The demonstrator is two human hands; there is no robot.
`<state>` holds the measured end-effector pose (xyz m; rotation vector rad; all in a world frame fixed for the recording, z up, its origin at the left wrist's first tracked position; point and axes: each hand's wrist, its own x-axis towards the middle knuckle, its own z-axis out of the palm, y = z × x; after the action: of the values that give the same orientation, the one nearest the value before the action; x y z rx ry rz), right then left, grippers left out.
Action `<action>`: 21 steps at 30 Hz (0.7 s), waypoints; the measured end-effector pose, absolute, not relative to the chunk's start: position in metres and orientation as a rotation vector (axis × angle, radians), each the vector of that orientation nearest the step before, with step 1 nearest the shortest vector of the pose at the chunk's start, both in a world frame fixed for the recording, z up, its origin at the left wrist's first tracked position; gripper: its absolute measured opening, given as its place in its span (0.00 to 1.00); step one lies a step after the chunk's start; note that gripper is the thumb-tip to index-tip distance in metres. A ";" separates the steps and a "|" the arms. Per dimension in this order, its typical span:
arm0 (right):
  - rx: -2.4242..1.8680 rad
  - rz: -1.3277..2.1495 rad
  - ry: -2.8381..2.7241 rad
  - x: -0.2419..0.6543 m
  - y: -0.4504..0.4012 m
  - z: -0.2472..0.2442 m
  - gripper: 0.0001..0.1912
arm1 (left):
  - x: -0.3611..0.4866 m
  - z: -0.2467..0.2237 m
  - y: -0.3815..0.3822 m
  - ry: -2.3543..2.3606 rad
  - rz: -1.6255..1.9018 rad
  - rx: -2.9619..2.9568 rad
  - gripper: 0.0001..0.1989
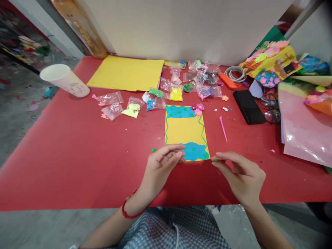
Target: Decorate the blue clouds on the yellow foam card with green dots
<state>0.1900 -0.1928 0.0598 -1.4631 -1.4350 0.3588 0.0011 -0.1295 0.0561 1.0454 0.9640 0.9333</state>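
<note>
My right hand (242, 174) pinches a small bit of green clay (214, 160) between thumb and fingertips, just off the lower right corner of a yellow card (183, 130). Over the card's lower left corner, my left hand (159, 169) is loosely curved, thumb and fingertips slightly apart, with nothing visible in it. Blue clay patches (195, 152) with green dots cover the card's top and bottom. Wavy green clay lines run down both sides, and pink clay flowers (198, 110) sit at its upper right corner. A green clay lump (154, 150) lies beside my left hand.
Bags of coloured clay (176, 93) lie behind the card. A pink modelling tool (223, 129), phone (249, 107) and glasses (272, 116) are to the right. Yellow sheets (127, 72) and a paper cup (64, 80) stand at the left, beside a bottle (81, 29).
</note>
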 end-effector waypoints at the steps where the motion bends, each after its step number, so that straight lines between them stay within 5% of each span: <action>1: -1.477 0.373 -1.405 0.190 -0.193 0.059 0.11 | 0.000 0.056 -0.129 0.970 0.940 1.037 0.06; 14: -1.474 0.207 -1.504 0.180 -0.194 0.055 0.20 | 0.017 0.056 -0.142 0.831 0.844 1.329 0.05; 21: -1.466 0.146 -1.565 0.176 -0.194 0.057 0.15 | 0.027 0.052 -0.142 0.801 0.894 1.178 0.04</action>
<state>0.1755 -0.1944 0.0565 -1.4656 -1.5646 0.1458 0.0270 -0.1421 0.0521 1.1778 0.8014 0.8942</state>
